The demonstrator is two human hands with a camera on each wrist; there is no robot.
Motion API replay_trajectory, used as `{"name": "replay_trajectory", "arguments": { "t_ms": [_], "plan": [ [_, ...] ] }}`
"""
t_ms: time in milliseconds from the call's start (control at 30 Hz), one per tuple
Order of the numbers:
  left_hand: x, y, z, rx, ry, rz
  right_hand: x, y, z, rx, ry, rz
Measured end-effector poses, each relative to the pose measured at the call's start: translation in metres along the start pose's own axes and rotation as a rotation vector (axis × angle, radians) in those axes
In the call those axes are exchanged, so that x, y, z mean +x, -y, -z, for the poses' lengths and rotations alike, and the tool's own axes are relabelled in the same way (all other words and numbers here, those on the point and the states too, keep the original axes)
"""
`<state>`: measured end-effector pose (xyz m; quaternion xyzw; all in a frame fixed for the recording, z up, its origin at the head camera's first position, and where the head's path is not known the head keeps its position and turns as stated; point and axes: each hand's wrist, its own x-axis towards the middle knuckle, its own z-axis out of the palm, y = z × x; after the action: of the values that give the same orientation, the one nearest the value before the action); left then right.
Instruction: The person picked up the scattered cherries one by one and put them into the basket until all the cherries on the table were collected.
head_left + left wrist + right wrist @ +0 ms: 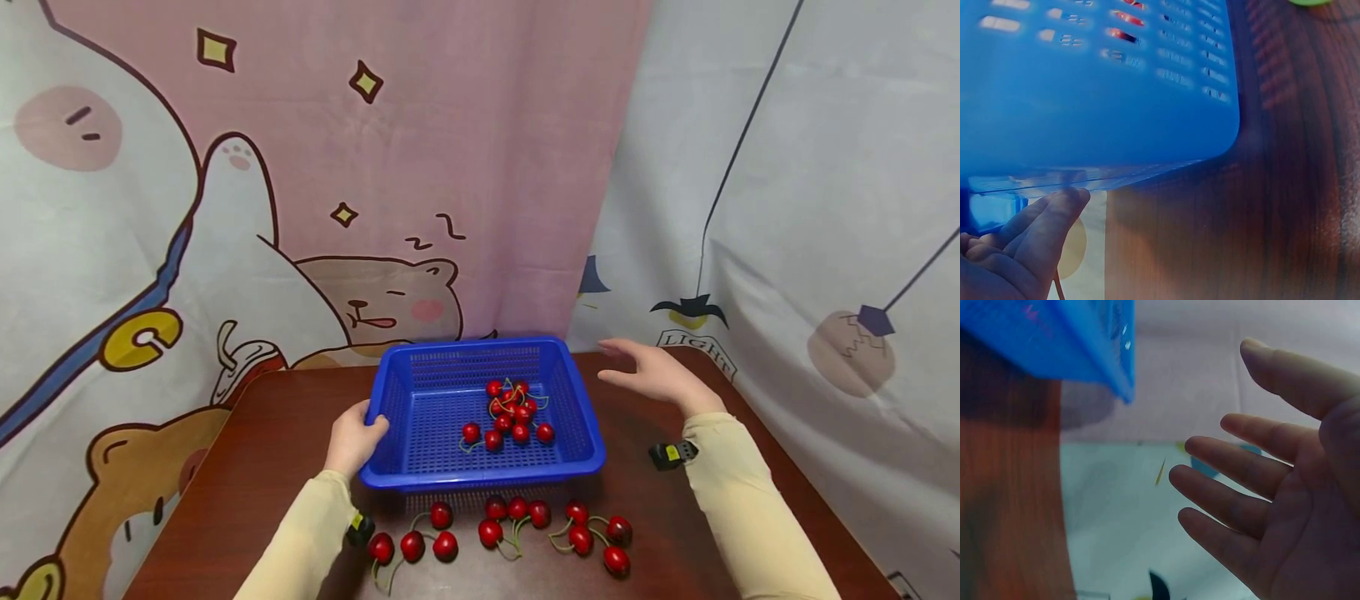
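A blue plastic basket with perforated walls stands at the middle of the table, several red cherries with green stems lying toward its right side. My left hand grips the basket's left rim, thumb over the top edge; in the left wrist view its fingers show on the outer side of the basket. To the right of the basket, my right hand hovers apart from it, fingers spread and holding nothing, as the right wrist view also shows. More cherries lie on the table in front of the basket.
The brown wooden table reaches back to a hanging cartoon-print curtain. Another pale curtain hangs at the right. A further cluster of cherries lies near the front right of the basket.
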<state>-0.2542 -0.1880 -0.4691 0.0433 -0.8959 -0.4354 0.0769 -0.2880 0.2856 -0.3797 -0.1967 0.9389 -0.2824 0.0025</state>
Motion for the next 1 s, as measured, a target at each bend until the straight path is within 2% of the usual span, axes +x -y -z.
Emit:
{"name": "replay_trajectory", "arguments": {
  "t_ms": [233,533,800,1000],
  "plan": [
    [-0.001,-0.001,0.001,-0.019,0.015,0.015,-0.031,-0.029,0.0,-0.059,-0.022,-0.068],
    [0.0,0.0,0.001,-0.017,0.01,0.013,-0.062,-0.06,-0.002,-0.104,-0.042,-0.111],
    [0.001,0.0,0.001,-0.027,0.007,0.005,-0.09,-0.086,-0.007,-0.164,-0.03,-0.142],
    [0.0,0.0,0.001,-0.023,0.006,0.003,-0.106,-0.096,-0.012,-0.205,-0.036,-0.123]
  ]
}}
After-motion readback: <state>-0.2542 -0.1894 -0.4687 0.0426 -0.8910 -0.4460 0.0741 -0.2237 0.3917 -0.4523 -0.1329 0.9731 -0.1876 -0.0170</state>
